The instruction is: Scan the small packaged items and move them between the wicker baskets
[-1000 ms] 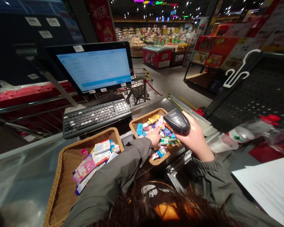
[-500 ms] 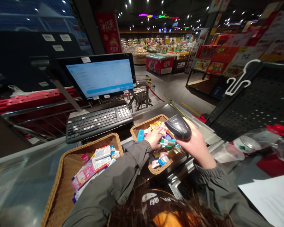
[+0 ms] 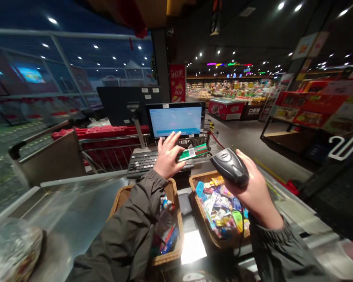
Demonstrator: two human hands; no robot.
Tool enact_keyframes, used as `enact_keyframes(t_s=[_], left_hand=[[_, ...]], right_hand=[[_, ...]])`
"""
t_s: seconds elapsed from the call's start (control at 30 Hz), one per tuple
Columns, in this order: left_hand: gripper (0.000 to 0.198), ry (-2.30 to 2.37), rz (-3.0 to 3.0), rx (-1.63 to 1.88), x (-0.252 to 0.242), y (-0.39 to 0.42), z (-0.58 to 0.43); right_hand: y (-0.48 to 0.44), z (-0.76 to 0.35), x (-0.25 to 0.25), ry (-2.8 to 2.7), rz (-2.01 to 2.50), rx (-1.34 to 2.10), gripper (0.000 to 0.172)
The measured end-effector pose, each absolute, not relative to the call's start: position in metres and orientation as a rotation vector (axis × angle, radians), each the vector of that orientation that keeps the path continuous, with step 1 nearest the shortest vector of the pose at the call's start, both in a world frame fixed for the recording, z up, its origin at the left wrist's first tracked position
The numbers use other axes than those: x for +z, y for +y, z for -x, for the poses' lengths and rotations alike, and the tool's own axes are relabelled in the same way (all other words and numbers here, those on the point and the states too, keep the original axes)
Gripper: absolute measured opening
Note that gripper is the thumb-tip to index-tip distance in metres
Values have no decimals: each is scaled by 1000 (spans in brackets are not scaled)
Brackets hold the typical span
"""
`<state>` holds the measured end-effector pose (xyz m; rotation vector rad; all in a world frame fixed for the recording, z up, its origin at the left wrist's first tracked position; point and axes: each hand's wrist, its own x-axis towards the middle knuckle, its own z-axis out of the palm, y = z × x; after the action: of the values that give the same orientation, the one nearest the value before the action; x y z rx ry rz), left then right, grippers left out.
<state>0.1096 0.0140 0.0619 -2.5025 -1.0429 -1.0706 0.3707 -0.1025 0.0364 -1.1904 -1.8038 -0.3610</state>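
Note:
Between thumb and fingers, my left hand point(image 3: 168, 156) holds a slim green box point(image 3: 191, 152) with its white barcode label facing up. It is raised above the keyboard point(image 3: 144, 161), in front of the lit monitor point(image 3: 176, 120). My right hand point(image 3: 257, 188) is wrapped round a black barcode scanner point(image 3: 231, 165), its head turned left toward the box. Under the scanner stands a wicker basket point(image 3: 204, 213) full of small colourful packets. A second wicker basket point(image 3: 179, 231) sits to the left, partly hidden by my left sleeve, with several packages in it.
A metal counter point(image 3: 85, 219) runs along the left, with a clear plastic bag point(image 3: 13, 246) at its near edge. Behind the monitor stand red-handled shopping carts point(image 3: 106, 135). A white hanger point(image 3: 345, 143) hangs at the right. Display shelves point(image 3: 308, 107) stand beyond the aisle.
My left hand has come out of the right basket with the green box and moved up and left toward the monitor. The scanner stays in my right hand. The view has turned left and up.

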Motion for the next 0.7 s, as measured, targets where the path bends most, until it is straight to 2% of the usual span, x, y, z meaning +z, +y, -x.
enact_keyframes(t_s=[0.23, 0.5, 0.7], left_hand=[[21, -1124, 2370, -1089, 79, 12, -57], [22, -1132, 2344, -1077, 80, 11, -31], [22, -1155, 2364, -1086, 80, 12, -27]], right_hand=[[-82, -317, 57, -1948, 1084, -275, 44], [-86, -284, 51, -2016, 1103, -159, 51], [-91, -277, 47, -2003, 1123, -149, 45]])
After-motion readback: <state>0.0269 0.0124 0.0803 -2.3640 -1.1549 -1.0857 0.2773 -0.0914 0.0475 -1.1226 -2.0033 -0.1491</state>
